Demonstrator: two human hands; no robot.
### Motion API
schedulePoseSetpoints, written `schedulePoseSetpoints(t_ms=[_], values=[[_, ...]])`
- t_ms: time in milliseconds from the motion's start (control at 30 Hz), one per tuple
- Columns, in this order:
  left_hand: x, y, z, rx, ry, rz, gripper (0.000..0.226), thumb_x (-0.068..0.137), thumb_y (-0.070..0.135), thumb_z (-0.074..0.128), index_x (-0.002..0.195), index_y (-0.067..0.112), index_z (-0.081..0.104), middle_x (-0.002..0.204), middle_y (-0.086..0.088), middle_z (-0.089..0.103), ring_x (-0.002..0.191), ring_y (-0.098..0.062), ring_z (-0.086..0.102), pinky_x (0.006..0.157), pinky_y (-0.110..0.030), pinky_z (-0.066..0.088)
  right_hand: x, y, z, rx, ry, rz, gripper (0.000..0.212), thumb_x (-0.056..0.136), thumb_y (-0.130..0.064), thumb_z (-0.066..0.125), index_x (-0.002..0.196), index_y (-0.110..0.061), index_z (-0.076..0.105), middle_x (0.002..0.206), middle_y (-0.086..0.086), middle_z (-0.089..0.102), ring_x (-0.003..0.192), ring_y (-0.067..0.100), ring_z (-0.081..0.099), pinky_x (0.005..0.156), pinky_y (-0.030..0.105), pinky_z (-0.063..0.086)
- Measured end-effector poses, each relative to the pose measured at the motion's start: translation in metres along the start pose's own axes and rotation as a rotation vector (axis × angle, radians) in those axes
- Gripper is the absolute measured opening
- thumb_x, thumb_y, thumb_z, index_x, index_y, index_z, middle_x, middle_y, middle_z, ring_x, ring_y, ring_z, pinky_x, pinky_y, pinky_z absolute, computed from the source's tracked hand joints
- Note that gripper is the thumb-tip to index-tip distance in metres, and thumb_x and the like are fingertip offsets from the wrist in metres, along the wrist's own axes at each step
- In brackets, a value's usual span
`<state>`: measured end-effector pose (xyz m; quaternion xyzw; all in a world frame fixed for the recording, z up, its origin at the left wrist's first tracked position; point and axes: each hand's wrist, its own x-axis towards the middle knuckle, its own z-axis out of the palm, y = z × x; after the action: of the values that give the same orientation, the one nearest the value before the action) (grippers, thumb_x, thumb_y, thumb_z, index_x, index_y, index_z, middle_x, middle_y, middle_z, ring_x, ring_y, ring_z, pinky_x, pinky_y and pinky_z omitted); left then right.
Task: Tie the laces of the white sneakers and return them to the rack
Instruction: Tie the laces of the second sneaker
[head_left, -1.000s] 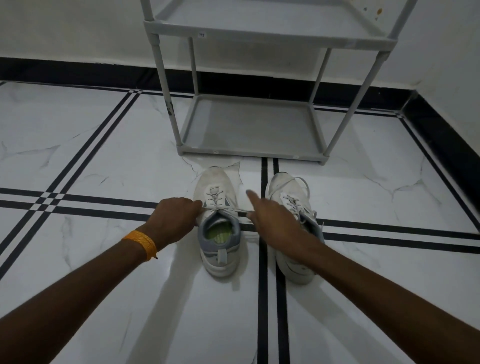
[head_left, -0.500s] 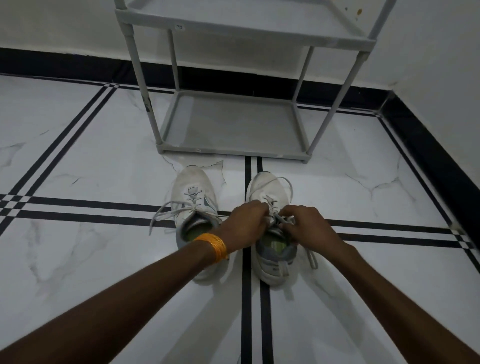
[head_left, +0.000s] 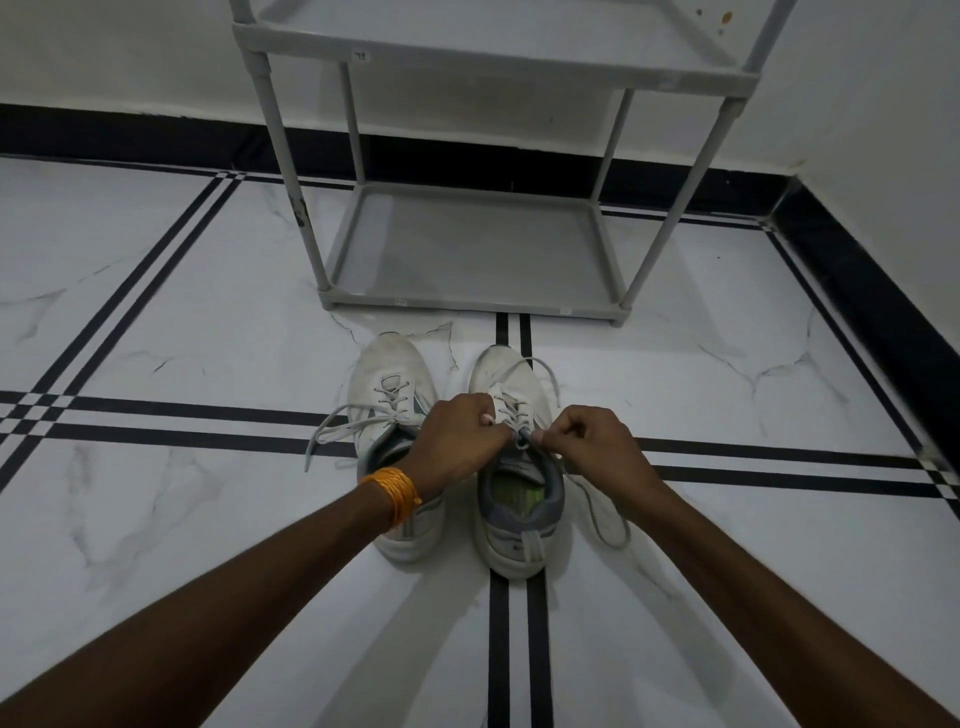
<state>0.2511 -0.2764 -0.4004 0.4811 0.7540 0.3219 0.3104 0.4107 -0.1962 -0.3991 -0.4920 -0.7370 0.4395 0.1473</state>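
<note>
Two white sneakers (head_left: 452, 457) sit side by side on open marble floor (head_left: 182, 322) just before the grey rack (head_left: 467, 301), whose bottom shelf is bare. The left hand (head_left: 457, 441) has crossed from the left shoe to join the right hand (head_left: 592, 447); both pinch the right sneaker's laces (head_left: 519, 434).

Both hands meet mid-frame over the right sneaker (head_left: 514, 457), left hand (head_left: 457, 441) and right hand (head_left: 592, 447) pinching its laces (head_left: 522, 436). Left sneaker (head_left: 389, 395) sits beside it, laces loose. Grey rack (head_left: 467, 306) up top.
</note>
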Motion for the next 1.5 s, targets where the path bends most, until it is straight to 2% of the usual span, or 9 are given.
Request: schedulePoseSetpoints(t_ms=[100, 167, 367, 767, 867, 1033, 1200, 1333, 1500], values=[[0.002, 0.000, -0.002, -0.109, 0.043, -0.032, 0.037, 0.070, 0.011, 0.074, 0.054, 0.017, 0.041, 0.055, 0.000, 0.051, 0.055, -0.014, 0.049, 0.050, -0.035, 0.041, 0.002, 0.004, -0.003, 0.094, 0.108, 0.055, 0.042, 0.065, -0.020, 0.086, 0.053, -0.016, 0.046, 0.050, -0.002, 0.049, 0.046, 0.009, 0.047, 0.046, 0.027, 0.044], [0.002, -0.002, -0.004, -0.162, 0.050, -0.046, 0.045, 0.067, 0.007, 0.082, 0.049, 0.022, 0.043, 0.050, 0.009, 0.053, 0.050, -0.007, 0.054, 0.045, -0.023, 0.044, 0.002, 0.007, -0.005, 0.130, 0.132, 0.075, 0.051, 0.058, -0.018, 0.090, 0.050, -0.019, 0.039, 0.049, 0.001, 0.042, 0.046, 0.012, 0.045, 0.044, 0.031, 0.046], [-0.001, 0.003, 0.001, -0.057, 0.142, 0.029, 0.050, 0.061, 0.008, 0.086, 0.046, 0.026, 0.042, 0.048, 0.015, 0.049, 0.047, 0.001, 0.046, 0.044, -0.004, 0.037, -0.001, 0.007, 0.004, 0.054, 0.193, 0.042, 0.056, 0.056, -0.022, 0.089, 0.045, -0.021, 0.034, 0.045, -0.005, 0.042, 0.049, 0.016, 0.046, 0.049, 0.031, 0.040], [-0.002, -0.002, 0.003, 0.072, 0.158, 0.086, 0.046, 0.060, 0.019, 0.088, 0.051, 0.028, 0.044, 0.055, 0.009, 0.054, 0.054, -0.007, 0.052, 0.051, -0.019, 0.043, -0.009, 0.005, 0.011, 0.012, 0.239, 0.038, 0.051, 0.060, -0.022, 0.086, 0.046, -0.021, 0.037, 0.045, -0.005, 0.044, 0.045, 0.011, 0.043, 0.046, 0.028, 0.037], [-0.001, 0.003, -0.006, 0.094, 0.162, 0.110, 0.038, 0.062, 0.021, 0.087, 0.060, 0.019, 0.049, 0.060, 0.004, 0.055, 0.057, -0.012, 0.051, 0.052, -0.028, 0.047, -0.007, -0.010, 0.002, 0.016, 0.176, -0.028, 0.046, 0.069, -0.021, 0.082, 0.048, -0.019, 0.041, 0.046, -0.005, 0.044, 0.046, 0.010, 0.043, 0.046, 0.027, 0.042], [0.001, 0.038, -0.042, 0.428, 0.196, 0.325, 0.048, 0.078, 0.040, 0.074, 0.052, 0.027, 0.036, 0.055, 0.009, 0.040, 0.063, -0.015, 0.040, 0.057, -0.028, 0.033, -0.003, -0.049, -0.040, -0.099, 0.014, -0.146, 0.046, 0.082, -0.037, 0.071, 0.051, -0.017, 0.044, 0.046, -0.005, 0.041, 0.042, 0.007, 0.040, 0.050, 0.023, 0.036], [-0.011, 0.070, -0.060, 0.593, 0.138, 0.642, 0.038, 0.085, 0.045, 0.065, 0.060, 0.027, 0.044, 0.069, 0.012, 0.047, 0.100, -0.017, 0.044, 0.084, -0.036, 0.036, 0.000, -0.088, -0.077, -0.180, 0.108, -0.301, 0.043, 0.088, -0.039, 0.063, 0.057, -0.012, 0.051, 0.050, -0.001, 0.043, 0.047, 0.011, 0.041, 0.053, 0.025, 0.038], [-0.017, 0.079, -0.041, 0.552, -0.080, 0.860, 0.028, 0.088, 0.036, 0.065, 0.073, 0.013, 0.063, 0.084, 0.000, 0.060, 0.079, -0.013, 0.054, 0.069, -0.030, 0.049, 0.005, -0.113, -0.078, -0.208, 0.097, -0.433, 0.040, 0.089, -0.037, 0.063, 0.061, -0.009, 0.054, 0.052, -0.002, 0.046, 0.049, 0.010, 0.044, 0.055, 0.026, 0.039], [0.004, 0.075, -0.041, 0.928, 0.008, 0.844, 0.029, 0.097, 0.031, 0.052, 0.101, 0.006, 0.067, 0.107, -0.010, 0.063, 0.068, -0.021, 0.061, 0.064, -0.036, 0.055, 0.006, -0.122, -0.067, -0.268, 0.026, -0.500, 0.037, 0.089, -0.038, 0.063, 0.061, -0.014, 0.055, 0.052, -0.007, 0.050, 0.046, 0.004, 0.045, 0.052, 0.018, 0.038]])
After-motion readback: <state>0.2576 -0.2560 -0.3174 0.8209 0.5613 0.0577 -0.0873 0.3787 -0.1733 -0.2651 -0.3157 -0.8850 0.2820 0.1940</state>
